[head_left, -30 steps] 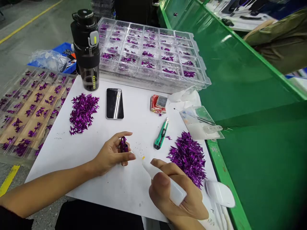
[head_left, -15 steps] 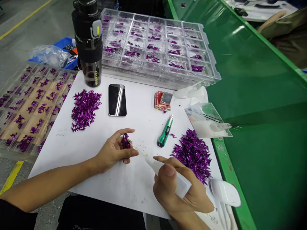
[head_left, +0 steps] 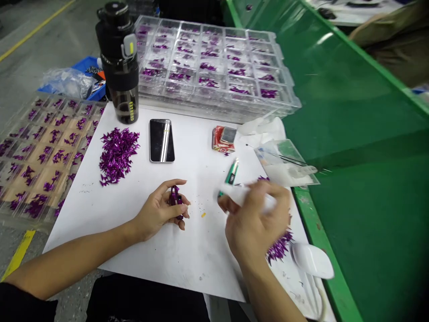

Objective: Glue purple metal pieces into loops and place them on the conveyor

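- The left hand (head_left: 157,211) is on the white sheet (head_left: 167,264), with the fingers curled, and it pinches a small purple metallic piece (head_left: 175,201) between thumb and fingertips.
- The right hand (head_left: 254,219) is blurred by motion, above the sheet. Its fingers are closed around a white plastic applicator (head_left: 239,195), and the tip of this points toward the left hand.
- Between the two hands, a small yellow speck (head_left: 203,214) and some tiny dark grains lie on the sheet.
- Just under the right hand, a green utility knife (head_left: 231,174) is partly covered. A big pile of purple pieces (head_left: 279,247) is also mostly hidden behind this hand.
- Beyond the left hand there is a second purple pile (head_left: 117,156), and a black phone (head_left: 161,140) lies beside it.
- Farther from the hands stand a black water bottle (head_left: 117,62) and a stacked clear compartment tray (head_left: 208,62) with purple pieces in its cells.
- To the left of the left hand, on the floor, is another clear tray (head_left: 43,152) with purple pieces.
- Past the right hand are a red packet (head_left: 223,139), tweezers in a clear plastic bag (head_left: 284,163), and a white rounded object (head_left: 311,260) on the green bench (head_left: 351,112).
- At the top right, a co-worker's olive sleeve (head_left: 392,44) shows.
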`<state>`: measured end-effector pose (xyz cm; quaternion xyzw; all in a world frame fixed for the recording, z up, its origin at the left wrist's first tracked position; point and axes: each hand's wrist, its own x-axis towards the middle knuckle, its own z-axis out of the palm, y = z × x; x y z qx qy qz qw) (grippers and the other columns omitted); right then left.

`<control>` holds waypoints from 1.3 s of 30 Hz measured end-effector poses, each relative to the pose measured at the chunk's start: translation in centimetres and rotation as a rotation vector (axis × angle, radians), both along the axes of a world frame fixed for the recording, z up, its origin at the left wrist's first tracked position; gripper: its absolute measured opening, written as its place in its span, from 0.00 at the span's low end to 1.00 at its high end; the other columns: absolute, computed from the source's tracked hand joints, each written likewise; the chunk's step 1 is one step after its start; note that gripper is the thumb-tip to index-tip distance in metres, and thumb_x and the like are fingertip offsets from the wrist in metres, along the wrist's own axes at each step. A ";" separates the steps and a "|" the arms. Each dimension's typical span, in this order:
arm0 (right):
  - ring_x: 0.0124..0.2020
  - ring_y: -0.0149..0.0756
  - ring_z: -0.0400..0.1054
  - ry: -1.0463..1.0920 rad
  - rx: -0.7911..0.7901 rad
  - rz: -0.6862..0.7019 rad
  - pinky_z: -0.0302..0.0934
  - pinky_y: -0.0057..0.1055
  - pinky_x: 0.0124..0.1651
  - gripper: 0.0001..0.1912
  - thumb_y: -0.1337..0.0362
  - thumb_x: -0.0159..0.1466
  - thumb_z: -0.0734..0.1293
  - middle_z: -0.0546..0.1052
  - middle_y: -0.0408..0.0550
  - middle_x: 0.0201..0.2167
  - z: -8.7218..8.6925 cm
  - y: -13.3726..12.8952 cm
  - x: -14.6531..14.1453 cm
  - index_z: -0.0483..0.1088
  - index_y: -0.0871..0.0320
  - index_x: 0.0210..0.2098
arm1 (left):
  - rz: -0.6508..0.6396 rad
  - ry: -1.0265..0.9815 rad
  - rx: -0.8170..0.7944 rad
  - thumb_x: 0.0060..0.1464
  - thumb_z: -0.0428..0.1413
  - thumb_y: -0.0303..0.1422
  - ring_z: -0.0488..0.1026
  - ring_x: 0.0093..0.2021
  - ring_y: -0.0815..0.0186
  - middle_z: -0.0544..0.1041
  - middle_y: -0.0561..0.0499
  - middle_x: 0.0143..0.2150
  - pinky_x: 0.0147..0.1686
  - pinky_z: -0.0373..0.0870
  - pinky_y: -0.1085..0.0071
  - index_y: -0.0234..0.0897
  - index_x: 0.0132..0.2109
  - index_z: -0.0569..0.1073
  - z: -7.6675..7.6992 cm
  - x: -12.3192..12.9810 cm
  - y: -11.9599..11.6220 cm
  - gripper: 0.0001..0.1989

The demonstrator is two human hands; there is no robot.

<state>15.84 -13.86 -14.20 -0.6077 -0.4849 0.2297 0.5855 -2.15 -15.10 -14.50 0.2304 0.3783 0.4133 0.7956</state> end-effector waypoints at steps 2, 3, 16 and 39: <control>0.30 0.38 0.73 -0.132 -0.087 0.080 0.71 0.38 0.35 0.17 0.47 0.72 0.64 0.77 0.48 0.37 -0.7 2.1 -0.2 0.69 0.53 0.48 | -0.031 0.010 0.002 0.49 0.74 0.38 0.81 0.38 0.62 0.77 0.50 0.43 0.33 0.81 0.64 0.44 0.59 0.71 0.3 0.0 -0.1 0.33; 0.34 0.41 0.76 -0.254 -0.122 0.152 0.72 0.40 0.39 0.17 0.48 0.71 0.64 0.79 0.51 0.39 -1.1 3.0 -0.3 0.70 0.54 0.49 | -0.053 0.015 0.003 0.49 0.74 0.39 0.82 0.38 0.60 0.78 0.50 0.43 0.34 0.82 0.62 0.43 0.58 0.70 0.4 0.0 -0.2 0.32; 0.47 0.54 0.70 -0.871 -0.222 0.065 0.64 0.49 0.51 0.15 0.65 0.67 0.63 0.80 0.59 0.44 -0.6 3.0 8.2 0.82 0.56 0.44 | -0.137 0.128 0.090 0.51 0.73 0.40 0.84 0.27 0.60 0.75 0.58 0.34 0.24 0.81 0.69 0.40 0.58 0.68 0.9 -0.2 -1.0 0.33; 0.32 0.32 0.79 -0.653 0.462 0.373 0.74 0.25 0.36 0.13 0.76 0.70 0.68 0.84 0.45 0.36 -0.1 -0.8 -2.7 0.74 0.55 0.50 | 0.208 0.082 0.085 0.56 0.68 0.49 0.78 0.31 0.68 0.76 0.55 0.31 0.32 0.85 0.68 0.38 0.50 0.77 0.1 0.5 -0.9 0.23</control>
